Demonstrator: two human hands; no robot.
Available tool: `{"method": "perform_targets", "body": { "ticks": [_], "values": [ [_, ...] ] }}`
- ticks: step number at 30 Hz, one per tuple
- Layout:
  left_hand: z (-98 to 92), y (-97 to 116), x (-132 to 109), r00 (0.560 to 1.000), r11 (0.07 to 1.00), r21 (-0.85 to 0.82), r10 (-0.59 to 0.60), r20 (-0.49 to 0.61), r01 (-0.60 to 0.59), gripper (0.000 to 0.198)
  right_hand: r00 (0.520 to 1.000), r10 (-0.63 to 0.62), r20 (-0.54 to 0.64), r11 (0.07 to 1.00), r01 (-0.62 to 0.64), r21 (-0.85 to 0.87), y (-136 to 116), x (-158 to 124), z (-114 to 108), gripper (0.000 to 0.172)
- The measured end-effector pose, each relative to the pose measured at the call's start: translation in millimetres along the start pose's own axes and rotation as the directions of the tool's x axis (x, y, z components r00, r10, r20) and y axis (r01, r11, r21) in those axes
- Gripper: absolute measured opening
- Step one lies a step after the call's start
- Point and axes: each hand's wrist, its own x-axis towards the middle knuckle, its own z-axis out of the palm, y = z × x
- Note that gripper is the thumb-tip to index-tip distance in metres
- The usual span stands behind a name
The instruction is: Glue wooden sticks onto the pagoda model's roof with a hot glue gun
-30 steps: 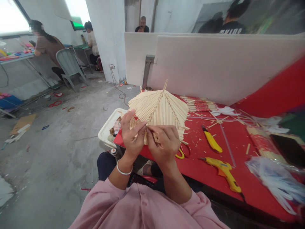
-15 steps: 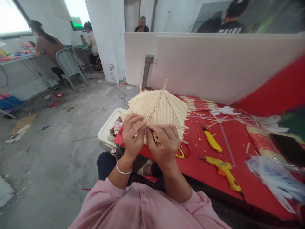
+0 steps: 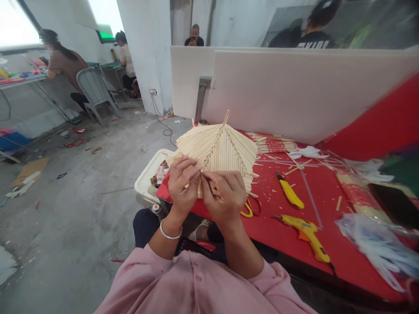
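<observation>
A peaked, roof-like piece made of pale wooden sticks (image 3: 225, 150) stands at the table's corner, its sticks laid in slanting rows that meet at ridges. One stick pokes up from its top. At its near edge, my left hand (image 3: 183, 183) is closed in a pinch, a silver bangle on the wrist. My right hand (image 3: 225, 192) pinches right beside it, and the fingertips of both almost touch. Between them they grip what looks like a thin wooden stick, mostly hidden by the fingers. Behind my right hand lie scissors (image 3: 247, 209) with yellow and red handles, partly covered.
The red table (image 3: 271, 235) bears a yellow glue gun (image 3: 306, 233), a yellow utility knife (image 3: 290, 192), stick bundles (image 3: 275, 142), a plastic bag (image 3: 369, 244) and a dark phone (image 3: 391, 203). A white tub (image 3: 144, 181) sits at left. White boards (image 3: 294, 87) stand behind; other people sit farther off.
The view has shifted very slightly. Both hands keep the same pinch at the same spot, and the stick piece has not visibly moved.
</observation>
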Motion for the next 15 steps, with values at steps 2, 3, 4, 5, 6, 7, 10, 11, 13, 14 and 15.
{"method": "perform_targets", "body": {
  "ticks": [2,3,4,5,6,7,10,11,13,14,15],
  "values": [
    [0.3,-0.2,0.0,1.0,1.0,-0.001,-0.002,-0.001,0.002,0.014,1.0,0.002,-0.001,1.0,-0.002,-0.002,0.2,-0.2,0.4,0.013],
    [0.4,-0.3,-0.1,1.0,1.0,0.0,-0.001,-0.002,0.001,0.014,1.0,0.003,0.0,1.0,-0.003,-0.002,0.3,-0.3,0.4,0.012],
    [0.5,-0.4,-0.2,1.0,1.0,0.001,0.0,0.0,0.0,0.013,1.0,0.003,0.001,1.0,-0.003,-0.003,0.4,-0.5,0.4,0.012],
    [0.5,-0.5,-0.3,1.0,1.0,0.006,0.0,0.002,0.0,0.013,1.0,0.003,0.0,1.0,-0.003,-0.003,0.4,-0.5,0.4,0.012],
    [0.5,-0.6,-0.5,1.0,1.0,0.012,0.0,0.003,0.0,0.013,1.0,0.005,0.0,1.0,-0.005,-0.003,0.4,-0.6,0.3,0.012],
    [0.4,-0.6,-0.5,1.0,1.0,0.02,0.0,0.006,0.0,0.012,1.0,0.006,0.0,1.0,-0.006,-0.003,0.4,-0.5,0.1,0.012],
    [0.0,-0.4,-0.6,1.0,0.999,0.034,0.0,0.009,0.0,0.011,1.0,0.01,-0.004,1.0,-0.01,-0.004,0.2,-0.2,-0.3,0.012],
    [-0.1,-0.3,-0.5,1.0,1.0,0.031,-0.002,0.009,0.001,0.012,1.0,0.012,-0.005,1.0,-0.012,-0.005,0.2,-0.2,-0.4,0.012],
    [-0.2,0.0,-0.3,1.0,1.0,0.021,-0.007,0.009,0.006,0.012,1.0,0.01,-0.005,1.0,-0.01,-0.007,0.2,0.0,-0.4,0.011],
    [-0.1,0.1,-0.2,1.0,1.0,0.019,-0.008,0.008,0.008,0.012,1.0,0.007,-0.005,1.0,-0.007,-0.008,0.2,0.0,-0.3,0.01],
    [-0.1,0.2,-0.1,1.0,1.0,0.02,-0.008,0.007,0.008,0.012,1.0,0.002,-0.005,1.0,-0.002,-0.008,0.2,0.0,-0.3,0.01]
  ]
}}
